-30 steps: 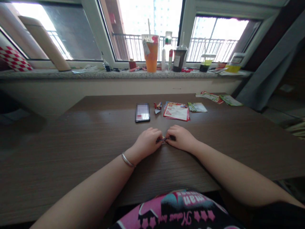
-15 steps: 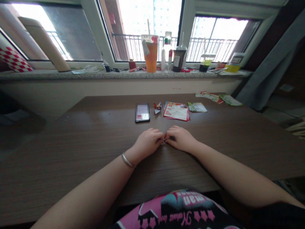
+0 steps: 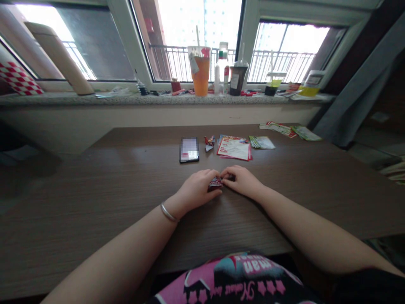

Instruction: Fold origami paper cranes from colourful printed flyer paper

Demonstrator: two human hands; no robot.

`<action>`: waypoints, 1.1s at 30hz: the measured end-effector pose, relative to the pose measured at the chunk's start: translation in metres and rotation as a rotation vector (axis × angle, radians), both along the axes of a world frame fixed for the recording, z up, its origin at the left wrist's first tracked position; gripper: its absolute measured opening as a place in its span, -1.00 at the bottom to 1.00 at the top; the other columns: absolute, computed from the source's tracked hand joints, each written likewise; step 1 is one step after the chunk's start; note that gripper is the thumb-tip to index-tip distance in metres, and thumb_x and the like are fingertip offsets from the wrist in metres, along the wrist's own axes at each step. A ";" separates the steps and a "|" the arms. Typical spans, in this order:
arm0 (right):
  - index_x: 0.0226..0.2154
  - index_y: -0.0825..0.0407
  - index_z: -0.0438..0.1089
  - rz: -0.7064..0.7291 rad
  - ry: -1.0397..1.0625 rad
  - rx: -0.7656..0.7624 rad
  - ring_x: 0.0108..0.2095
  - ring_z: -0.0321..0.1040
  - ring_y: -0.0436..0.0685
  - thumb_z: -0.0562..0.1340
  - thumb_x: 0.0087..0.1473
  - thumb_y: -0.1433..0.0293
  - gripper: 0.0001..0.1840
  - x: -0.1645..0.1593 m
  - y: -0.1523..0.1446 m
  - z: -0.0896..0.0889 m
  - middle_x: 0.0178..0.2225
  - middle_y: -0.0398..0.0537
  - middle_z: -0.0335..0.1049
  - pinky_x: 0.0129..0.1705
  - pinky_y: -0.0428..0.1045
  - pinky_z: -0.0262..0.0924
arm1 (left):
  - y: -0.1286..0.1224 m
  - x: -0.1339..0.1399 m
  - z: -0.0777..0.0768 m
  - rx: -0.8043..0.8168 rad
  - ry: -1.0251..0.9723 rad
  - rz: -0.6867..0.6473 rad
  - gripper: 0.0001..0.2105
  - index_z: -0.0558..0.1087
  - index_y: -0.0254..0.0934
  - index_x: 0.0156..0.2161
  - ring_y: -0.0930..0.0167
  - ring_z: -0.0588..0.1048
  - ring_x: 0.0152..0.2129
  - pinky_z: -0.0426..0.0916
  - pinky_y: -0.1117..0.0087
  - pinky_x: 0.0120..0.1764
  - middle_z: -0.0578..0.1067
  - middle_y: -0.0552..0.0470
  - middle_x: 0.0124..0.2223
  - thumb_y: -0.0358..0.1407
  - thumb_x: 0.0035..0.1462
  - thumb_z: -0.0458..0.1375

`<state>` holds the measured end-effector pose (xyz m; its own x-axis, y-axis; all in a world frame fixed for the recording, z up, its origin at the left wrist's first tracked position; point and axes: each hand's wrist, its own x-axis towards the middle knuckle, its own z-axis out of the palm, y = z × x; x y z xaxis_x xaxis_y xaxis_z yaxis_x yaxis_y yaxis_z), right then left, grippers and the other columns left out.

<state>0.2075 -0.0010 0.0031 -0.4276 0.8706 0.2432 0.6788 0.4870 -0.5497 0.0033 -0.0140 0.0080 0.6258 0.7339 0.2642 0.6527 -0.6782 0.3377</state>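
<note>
A small piece of folded printed paper (image 3: 215, 183), reddish with white marks, lies between my hands on the table. My left hand (image 3: 198, 188), with a silver bangle at its wrist, curls its fingers over the paper's far side while the thumb lies along the near side. At the paper's right end, my right hand (image 3: 239, 180) pinches the tip between thumb and forefinger. The left fingers cover part of the paper. Beyond them sits a small crumpled or folded red-and-white paper piece (image 3: 209, 143).
A phone (image 3: 189, 150) lies left of the folded piece. To the right are a stack of printed sheets (image 3: 234, 147), green-and-white papers (image 3: 263, 142) and more leaflets (image 3: 305, 132). An orange drink cup (image 3: 201, 74) and a dark cup (image 3: 238, 79) stand on the windowsill (image 3: 114, 99).
My left thumb has moved toward me, away from the fingers, so more of the red printed paper shows. My right hand has shifted slightly right.
</note>
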 end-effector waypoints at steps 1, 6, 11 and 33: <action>-0.32 0.00 0.52 -0.006 0.020 -0.031 -0.28 0.38 0.10 0.29 0.02 0.41 -0.89 0.000 0.000 0.000 -0.38 -0.11 0.54 -0.18 0.00 0.19 | 0.000 0.000 0.000 0.005 0.005 -0.006 -0.73 0.36 -0.24 -0.09 0.29 0.44 -0.21 0.34 0.30 -0.16 0.47 -0.04 -0.14 -0.24 0.11 0.23; -0.34 0.05 0.51 -0.004 0.217 -0.251 -0.41 0.40 0.03 0.28 -0.01 0.39 -0.87 0.000 0.004 -0.007 -0.43 -0.12 0.53 -0.29 -0.06 0.21 | -0.001 0.000 0.000 -0.005 -0.008 -0.011 -0.87 0.37 -0.24 -0.14 0.32 0.44 -0.24 0.33 0.32 -0.19 0.48 -0.03 -0.19 -0.26 0.23 0.09; -0.28 0.09 0.48 0.048 0.326 -0.373 -0.44 0.37 0.02 0.26 0.00 0.33 -0.78 0.003 0.010 -0.015 -0.48 -0.14 0.47 -0.34 -0.08 0.21 | 0.001 -0.001 0.000 -0.033 -0.014 0.009 -0.85 0.38 -0.23 -0.17 0.34 0.45 -0.29 0.33 0.34 -0.23 0.49 0.00 -0.26 -0.24 0.29 0.02; -0.31 0.09 0.45 -0.016 0.160 -0.228 -0.50 0.19 -0.04 0.27 0.03 0.31 -0.81 -0.001 0.009 -0.015 -0.48 -0.18 0.39 -0.46 -0.12 0.05 | 0.012 0.001 -0.009 0.249 0.119 -0.012 -0.85 0.52 -0.24 -0.26 0.34 0.41 -0.26 0.31 0.31 -0.14 0.52 -0.03 -0.26 -0.34 0.25 0.10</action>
<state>0.2064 0.0079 -0.0122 -0.3856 0.9168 0.1036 0.5807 0.3284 -0.7449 0.0047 -0.0016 -0.0010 0.6716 0.6478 0.3595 0.6691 -0.7388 0.0812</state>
